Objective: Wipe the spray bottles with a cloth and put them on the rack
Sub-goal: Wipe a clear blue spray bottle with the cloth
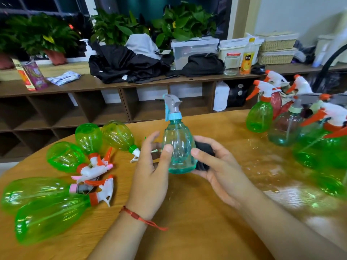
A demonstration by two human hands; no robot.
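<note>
A clear teal spray bottle (pixel 178 145) with a grey and blue trigger head stands upright at the middle of the wooden table (pixel 187 222). My left hand (pixel 152 177) grips its left side, thumb on the front. My right hand (pixel 219 169) holds a dark cloth (pixel 203 154) against the bottle's right side, thumb on the bottle. Several green spray bottles (pixel 48 211) lie on their sides at the left. Several upright bottles (pixel 260 113) with orange and white triggers stand together at the right.
A low wooden shelf unit (pixel 112 85) runs behind the table, carrying black bags, clear boxes, a jar, a juice bottle and baskets. Potted plants stand along the window. Wet patches shine on the table at the right.
</note>
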